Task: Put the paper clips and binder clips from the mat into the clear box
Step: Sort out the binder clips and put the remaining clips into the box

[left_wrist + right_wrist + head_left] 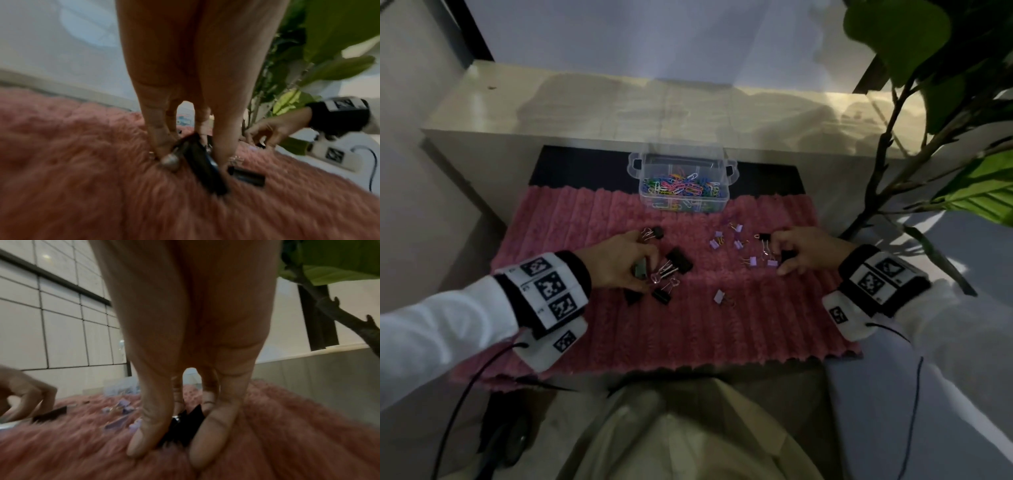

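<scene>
A clear box [682,181] full of coloured paper clips stands at the far edge of the pink fluffy mat [688,325]. Black binder clips [679,260] lie at the mat's left centre, small purple binder clips [751,261] at right centre. My left hand [616,263] is down among the black ones, fingers curled round a black binder clip [202,164] with silver handles. My right hand [799,251] is on the mat at the right, its fingers pinching another black binder clip [185,425]. A further black clip [763,236] lies just beyond its fingertips.
A pale low bench [654,106] runs behind the box. A leafy plant [945,85] with a branch [887,154] overhangs the right side near my right wrist. A black clip [246,176] lies beside my left hand. Cables hang from both wrist bands.
</scene>
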